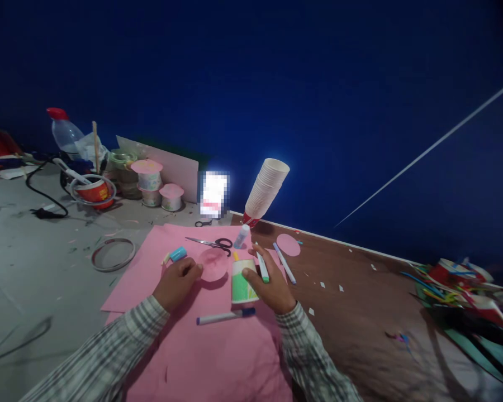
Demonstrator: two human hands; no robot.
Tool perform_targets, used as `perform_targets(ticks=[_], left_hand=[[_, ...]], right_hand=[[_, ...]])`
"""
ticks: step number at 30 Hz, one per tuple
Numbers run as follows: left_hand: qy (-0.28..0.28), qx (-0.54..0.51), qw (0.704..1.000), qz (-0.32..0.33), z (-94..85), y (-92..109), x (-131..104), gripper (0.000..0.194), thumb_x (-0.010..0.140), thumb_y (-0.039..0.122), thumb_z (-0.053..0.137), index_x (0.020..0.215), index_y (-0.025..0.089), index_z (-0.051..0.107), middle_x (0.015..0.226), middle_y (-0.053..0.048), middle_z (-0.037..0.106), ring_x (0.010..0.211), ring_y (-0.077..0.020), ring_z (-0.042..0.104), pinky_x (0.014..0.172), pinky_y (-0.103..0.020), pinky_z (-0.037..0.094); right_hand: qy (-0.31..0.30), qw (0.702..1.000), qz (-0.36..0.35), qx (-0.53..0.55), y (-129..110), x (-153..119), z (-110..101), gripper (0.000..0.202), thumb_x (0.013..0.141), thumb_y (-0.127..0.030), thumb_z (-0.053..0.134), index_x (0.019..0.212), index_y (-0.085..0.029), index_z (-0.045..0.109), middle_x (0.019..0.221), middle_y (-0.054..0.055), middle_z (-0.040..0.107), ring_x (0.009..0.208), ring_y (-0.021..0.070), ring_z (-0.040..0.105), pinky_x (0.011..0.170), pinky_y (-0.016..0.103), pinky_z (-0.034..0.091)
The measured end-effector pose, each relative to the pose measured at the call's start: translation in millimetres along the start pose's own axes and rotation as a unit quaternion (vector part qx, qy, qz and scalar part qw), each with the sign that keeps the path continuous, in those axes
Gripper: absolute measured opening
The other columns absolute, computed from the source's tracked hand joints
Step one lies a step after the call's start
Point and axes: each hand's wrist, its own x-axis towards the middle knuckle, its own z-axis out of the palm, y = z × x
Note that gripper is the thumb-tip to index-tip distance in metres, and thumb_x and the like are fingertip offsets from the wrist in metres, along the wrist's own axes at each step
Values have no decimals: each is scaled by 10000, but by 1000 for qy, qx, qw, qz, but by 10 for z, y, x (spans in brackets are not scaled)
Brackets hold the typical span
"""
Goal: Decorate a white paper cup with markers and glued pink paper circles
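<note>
My left hand (pixel 178 283) pinches the edge of a round pink paper disc (pixel 214 264) above the pink sheet (pixel 201 357). My right hand (pixel 275 286) is wrapped round a small paper cup (pixel 243 286) coloured green, with the thumb on its near side. A white marker with a green end (pixel 261 264) lies along that hand's fingers; whether it is gripped is unclear. Scissors (pixel 212 243) and a glue stick (pixel 241 237) lie just beyond. In front of the cup is a marker with a dark blue cap (pixel 226 316). Left of the disc sits a blue cap (pixel 178 254).
A tall stack of white cups (pixel 268 188) leans by the blue wall. Several pink-topped cups (pixel 171 197), a red cup (pixel 94 191) and a tape ring (pixel 113 254) are at left. Another pink disc (pixel 288 244) and a purple marker (pixel 284 263) lie right; cluttered cups (pixel 456 273) stand far right.
</note>
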Motion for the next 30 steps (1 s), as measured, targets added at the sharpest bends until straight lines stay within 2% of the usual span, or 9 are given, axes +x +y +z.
perform_targets(ticks=[4,10,13,21,25,28,30], left_hand=[[7,6,1000,-8,-2,4,4,330,618,485,435,400,252,348,403,100,348,472,-111,374,585,-286,346],[26,6,999,-19,-31,2,20,318,619,480,433,399,253,402,396,92,396,478,-124,419,549,-279,331],[37,5,999,-24,-39,-26,33,317,634,464,428,399,252,406,393,93,405,470,-121,423,536,-275,329],[34,-16,998,-40,-22,-77,39,290,622,471,454,428,256,446,374,85,482,428,-135,488,502,-278,374],[20,-49,997,-50,-4,-57,48,227,606,467,468,616,250,532,405,75,556,436,-167,567,509,-300,440],[48,-65,995,-56,-7,-1,23,330,596,470,471,825,237,519,403,106,511,417,-169,556,492,-310,452],[60,-88,994,-41,-6,45,-27,391,600,478,473,909,240,504,480,112,511,419,-142,533,475,-290,449]], right_hand=[[-6,999,-30,-41,15,-44,88,564,637,-265,688,1177,-251,525,1180,86,616,1118,324,543,958,473,416],[-7,992,-123,-8,-36,-111,142,631,694,-232,652,1271,-315,411,1283,46,528,1178,306,489,1009,458,380],[-10,988,-153,-2,-56,-127,142,635,706,-223,641,1285,-305,392,1291,54,514,1164,307,499,996,435,400],[-22,982,-186,-4,-48,-184,194,629,720,-201,606,1294,-299,368,1309,43,488,1193,302,467,1024,423,374],[-28,983,-179,12,-23,-198,235,638,714,-195,612,1294,-292,364,1294,47,495,1178,300,479,1017,416,384],[-24,984,-173,37,-26,-203,253,630,716,-197,614,1287,-292,366,1271,55,508,1138,298,513,984,417,421],[-16,983,-175,49,-38,-213,260,606,722,-202,612,1275,-284,377,1249,60,517,1121,301,526,969,432,433]])
